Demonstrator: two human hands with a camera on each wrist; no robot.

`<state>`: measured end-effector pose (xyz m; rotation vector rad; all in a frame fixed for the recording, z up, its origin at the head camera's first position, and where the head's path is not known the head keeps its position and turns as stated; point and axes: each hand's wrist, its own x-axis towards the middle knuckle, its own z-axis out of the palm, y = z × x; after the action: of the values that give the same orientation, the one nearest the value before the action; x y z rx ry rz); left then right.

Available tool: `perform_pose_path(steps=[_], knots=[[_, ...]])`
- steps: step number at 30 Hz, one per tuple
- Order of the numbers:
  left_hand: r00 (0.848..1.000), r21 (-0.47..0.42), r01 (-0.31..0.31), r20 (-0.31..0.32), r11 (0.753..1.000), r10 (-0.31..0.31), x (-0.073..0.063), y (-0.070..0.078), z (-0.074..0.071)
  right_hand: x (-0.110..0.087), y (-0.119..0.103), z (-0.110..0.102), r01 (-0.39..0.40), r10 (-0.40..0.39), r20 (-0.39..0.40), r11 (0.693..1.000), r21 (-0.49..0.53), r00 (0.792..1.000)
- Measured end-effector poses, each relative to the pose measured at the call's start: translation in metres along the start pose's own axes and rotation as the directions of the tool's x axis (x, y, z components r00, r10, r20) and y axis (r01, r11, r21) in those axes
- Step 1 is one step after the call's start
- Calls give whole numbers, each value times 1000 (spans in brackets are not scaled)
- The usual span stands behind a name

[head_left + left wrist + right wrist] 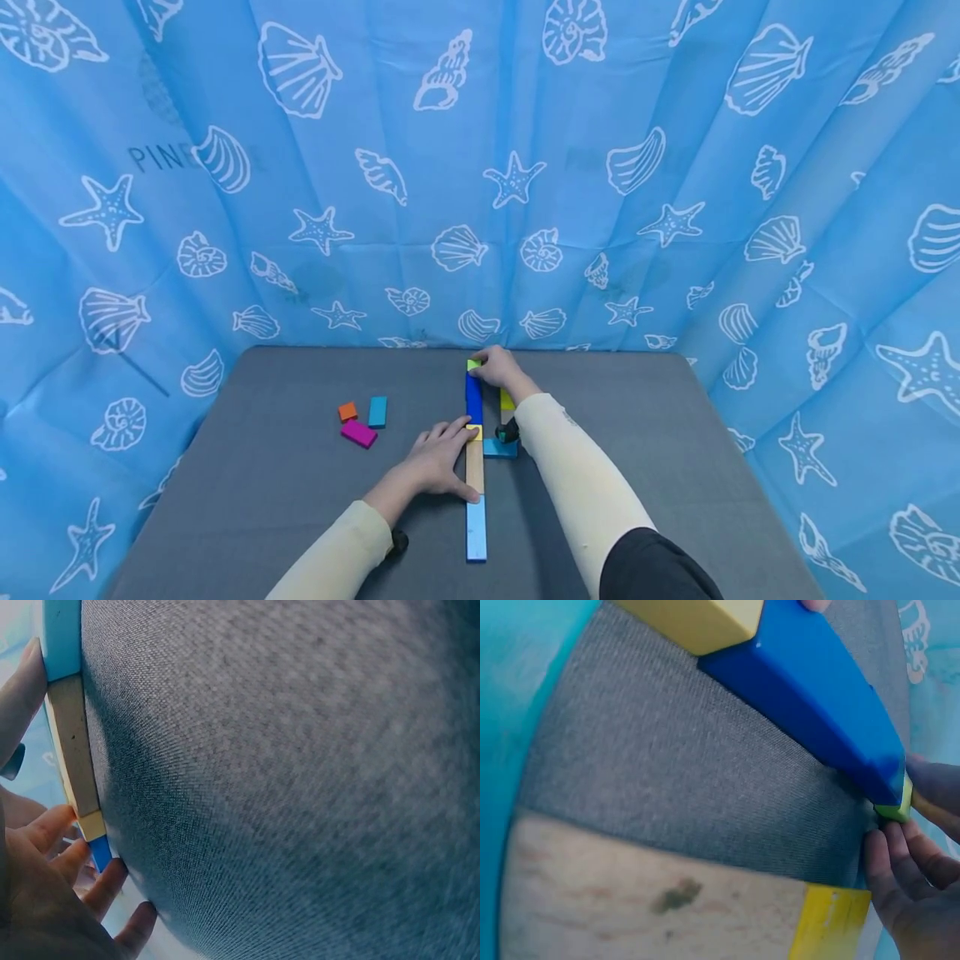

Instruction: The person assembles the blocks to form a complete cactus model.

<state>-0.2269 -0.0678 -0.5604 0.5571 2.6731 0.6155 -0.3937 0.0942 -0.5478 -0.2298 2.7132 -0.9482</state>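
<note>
Both forearms (588, 492) reach in from the near side; the left hand (437, 460) spreads thumb from fingers, while the right hand (499, 368), farther away, pinches.

On the table (600, 387), before the curtain (420, 196), a row of building blocks (475, 467) runs front to back, the left hand (437, 460) at its left side, the right hand (498, 368) at its far-end block (472, 365). Just right of the row lies a crosswise block (500, 449) (two more (507, 399) line up behind it); three loose blocks (359, 433) lie well left.
</note>
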Motion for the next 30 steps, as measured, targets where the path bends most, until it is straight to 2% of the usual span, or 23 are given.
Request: perform_pose_path(steps=[5, 8, 11, 16, 24, 30], knots=[[1000, 8, -3, -3, 1000, 3, 2, 0, 0, -5, -1, -11, 53, -53, 37, 999, 10, 998], [1000, 13, -5, -7, 1000, 5, 3, 0, 0, -8, -2, -18, 79, -79, 16, 997, 11, 997], [1000, 15, -7, -9, 1000, 7, 3, 0, 0, -15, -5, -26, 124, -124, -7, 992, -34, 992], [1000, 24, -2, -12, 1000, 2, 1, -1, 1, -42, -9, -32, 201, -203, -12, 975, -96, 979], [1000, 9, 2, -14, 1000, -2, 0, 0, 1, -88, 1, -32, 225, -239, -109, 966, -125, 965], [1000, 4, -9, -14, 1000, 9, 0, 0, 2, -113, 17, -28, 262, -278, -122, 956, -128, 953]])
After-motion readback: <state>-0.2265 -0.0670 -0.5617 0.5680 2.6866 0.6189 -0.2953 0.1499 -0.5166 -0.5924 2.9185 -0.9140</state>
